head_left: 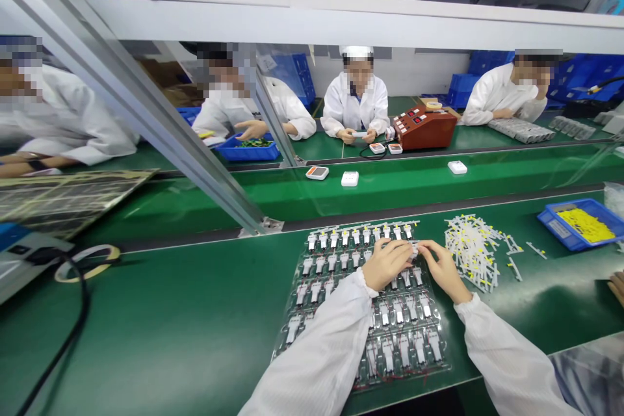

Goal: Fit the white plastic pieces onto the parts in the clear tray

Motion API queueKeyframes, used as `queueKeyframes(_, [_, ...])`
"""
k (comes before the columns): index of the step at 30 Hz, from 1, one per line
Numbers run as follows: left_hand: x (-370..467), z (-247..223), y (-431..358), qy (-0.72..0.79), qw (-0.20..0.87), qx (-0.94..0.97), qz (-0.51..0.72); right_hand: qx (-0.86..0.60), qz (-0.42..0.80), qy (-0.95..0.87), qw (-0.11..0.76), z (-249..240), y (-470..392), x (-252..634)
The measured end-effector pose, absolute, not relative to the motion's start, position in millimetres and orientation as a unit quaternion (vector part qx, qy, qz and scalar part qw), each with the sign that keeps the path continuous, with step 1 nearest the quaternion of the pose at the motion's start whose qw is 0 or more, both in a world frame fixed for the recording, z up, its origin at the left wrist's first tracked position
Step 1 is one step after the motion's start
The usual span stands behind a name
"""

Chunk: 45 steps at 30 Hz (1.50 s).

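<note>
A clear plastic tray (312, 273) lies on the green bench in front of me, filled with rows of small white parts that have thin red wires. Over its far right corner, my left hand (389, 264) is closed, its fingertips on a small white part (414, 249). From the right, my right hand (442, 269) pinches the same part between thumb and fingers. The fingers hide most of this part, so its exact kind is not clear. White strips with yellow bits lie along the tray's back edge. To the right is a heap of similar white strips (470, 250) with yellow pieces.
A blue bin (568, 237) of yellow pieces (587, 224) stands at the right. Tape rolls (88, 263) and a black cable (80, 318) are at the left. Beyond a metal frame (195, 117), white devices (350, 179) sit on a green belt, with several co-workers behind it.
</note>
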<state>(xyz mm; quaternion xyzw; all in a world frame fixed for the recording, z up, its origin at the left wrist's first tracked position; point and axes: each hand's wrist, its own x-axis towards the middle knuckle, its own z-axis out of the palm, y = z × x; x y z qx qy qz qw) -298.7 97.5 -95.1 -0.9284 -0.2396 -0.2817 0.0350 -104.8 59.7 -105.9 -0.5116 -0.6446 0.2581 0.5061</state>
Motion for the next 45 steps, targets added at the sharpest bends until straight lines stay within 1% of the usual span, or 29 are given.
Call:
queueKeyframes(23, [-297, -99, 96, -0.218, 0.067, -0.94, -0.255, -0.475, 0.193, -0.716, 0.474, -102, 60, -99])
queueKeyframes(25, [-297, -100, 97, -0.213, 0.084, -0.937, -0.263, -0.473, 0.192, -0.72, 0.47, -101, 59, -100])
queueKeyframes(30, [-296, -104, 99, -0.185, 0.17, -0.916, -0.312, -0.467, 0.186, -0.731, 0.462, -98, 59, -100])
queueKeyframes(32, [-296, -105, 99, -0.186, 0.182, -0.914, -0.311, -0.467, 0.187, -0.732, 0.459, -97, 58, -100])
queueKeyframes(40, [-296, -101, 99, -0.183, 0.179, -0.916, -0.31, -0.468, 0.185, -0.735, 0.455, -100, 59, -100])
queueKeyframes(42, [-296, -101, 102, -0.196, 0.158, -0.913, -0.322, -0.478, 0.182, -0.723, 0.464, -101, 60, -100])
queueKeyframes(45, [-299, -104, 107, -0.227, 0.095, -0.909, -0.338, -0.504, 0.172, -0.692, 0.487, -102, 61, -101])
